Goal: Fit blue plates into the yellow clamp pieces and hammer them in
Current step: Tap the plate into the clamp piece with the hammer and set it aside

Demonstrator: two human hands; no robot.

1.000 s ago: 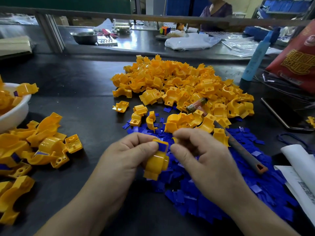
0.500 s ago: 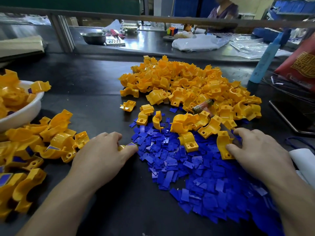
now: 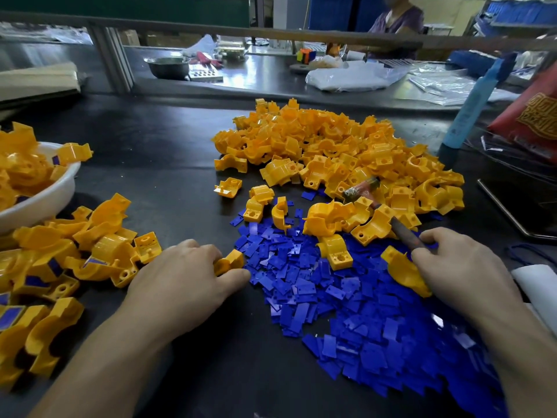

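Left hand (image 3: 184, 285) pinching yellow clamp piece (image 3: 229, 261) flat on table (image 3: 156, 176); right hand (image 3: 461, 267) curled round hammer handle (image 3: 405, 235). Best struck squarely, fingers clear.

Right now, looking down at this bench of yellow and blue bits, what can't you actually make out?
All in the head view:
- Clamp piece under the left hand: fingers cover most of it, so no telling whether a blue plate is seated.
- Hammer: its handle end disappears under the right hand; yellow pieces bury part of the shaft.
- White bowl: cut off by the left edge.
- Blue plates: holes and details blur toward the bottom right.
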